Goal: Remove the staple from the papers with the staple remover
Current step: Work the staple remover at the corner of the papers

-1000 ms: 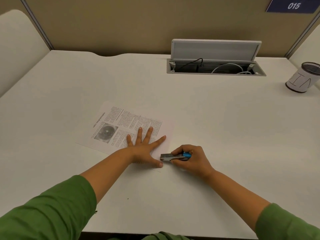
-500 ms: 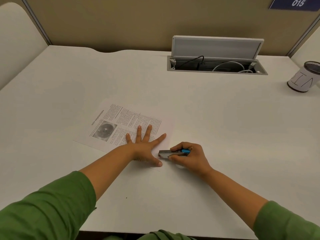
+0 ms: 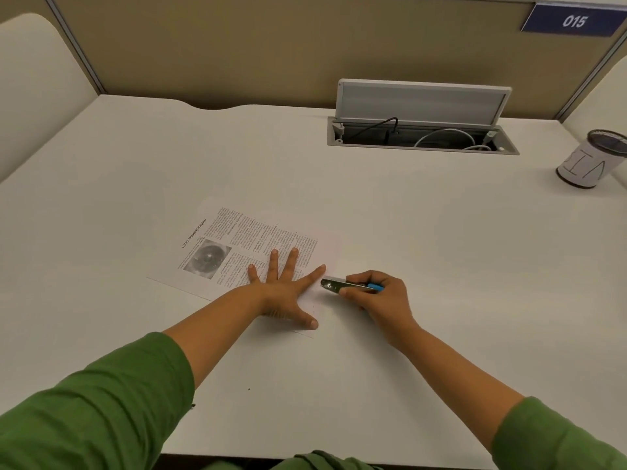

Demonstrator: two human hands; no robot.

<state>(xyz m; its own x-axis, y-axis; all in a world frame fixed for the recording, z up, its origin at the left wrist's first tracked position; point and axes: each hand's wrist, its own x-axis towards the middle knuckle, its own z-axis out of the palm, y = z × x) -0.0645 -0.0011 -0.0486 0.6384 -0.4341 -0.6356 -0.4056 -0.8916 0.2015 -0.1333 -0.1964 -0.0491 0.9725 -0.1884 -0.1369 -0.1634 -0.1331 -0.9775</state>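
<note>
Nearest the camera, two green sleeves reach out over the white worktop. The left hand lies flat on the papers, fingers straight and spread, with the thumb near the sheet's near corner and the index finger pointing at the tool. Just to its right, the right hand has its fingers curled around the staple remover, a metal tool with a blue end, whose tip sits at the right edge of the papers, close beside the left index fingertip. The staple itself is too small to make out.

To do this step well, the flat hand should press firmly close to the staple so the sheets cannot lift or slide. The tip likely needs to slip under the staple at a low angle, then lever gently rather than yank, which could tear the corner.

Further back sit an open cable hatch and, at the far right, a labelled cup.
</note>
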